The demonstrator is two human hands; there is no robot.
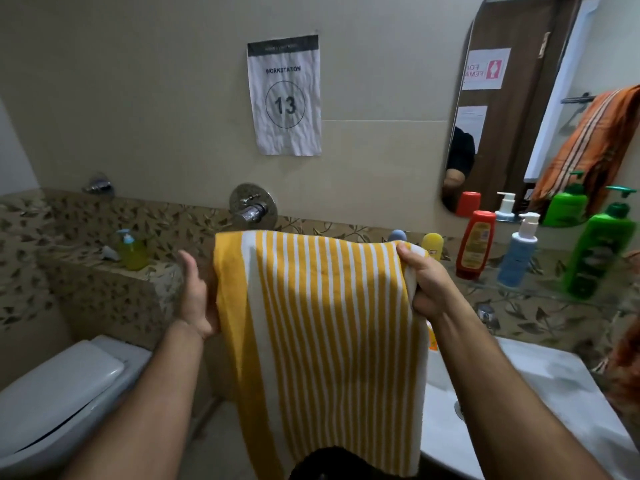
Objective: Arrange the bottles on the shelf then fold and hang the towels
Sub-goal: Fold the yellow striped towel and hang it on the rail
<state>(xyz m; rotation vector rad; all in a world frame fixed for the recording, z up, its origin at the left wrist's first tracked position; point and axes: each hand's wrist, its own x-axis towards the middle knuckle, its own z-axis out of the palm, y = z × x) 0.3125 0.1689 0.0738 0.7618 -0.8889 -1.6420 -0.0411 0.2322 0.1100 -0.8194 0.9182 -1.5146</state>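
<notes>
Head view: both hands hold up a yellow-and-white striped towel (322, 327) in front of the wall, the right hand (427, 282) clamped on its top corner, the left hand (195, 299) behind its left edge, grip hidden. To the right, a glass shelf (540, 289) carries upright bottles: a red bottle (474, 244), a blue pump bottle (517, 252) and a green pump bottle (597, 251); their contents cannot be seen.

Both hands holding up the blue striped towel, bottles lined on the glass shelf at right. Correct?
Not quite: the towel is yellow-and-white striped, not blue, as the head view shows. The left hand and right hand do hold it up, bottles on the glass shelf at right.
</notes>
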